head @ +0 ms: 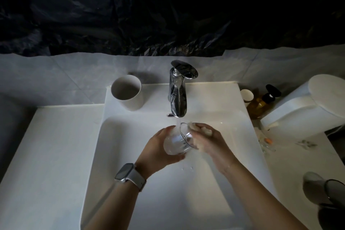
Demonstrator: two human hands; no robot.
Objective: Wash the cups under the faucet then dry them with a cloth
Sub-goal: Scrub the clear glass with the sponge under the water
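A clear glass cup (177, 143) lies tilted over the white sink (130, 155), its mouth turned to the right. Water runs from the chrome faucet (178, 95) onto the cup's rim. My left hand (158, 151) wraps the cup from below and from the left; a watch sits on that wrist. My right hand (207, 140) is at the cup's mouth, fingers curled on the rim and reaching inside. A white ceramic cup (127, 92) stands upright on the sink ledge, left of the faucet.
A white counter (46, 155) stretches to the left of the basin. On the right stand an amber pump bottle (261, 102), a small white jar (246, 95) and a toilet tank (308, 106). Small litter lies on the right counter. Black plastic sheeting covers the wall.
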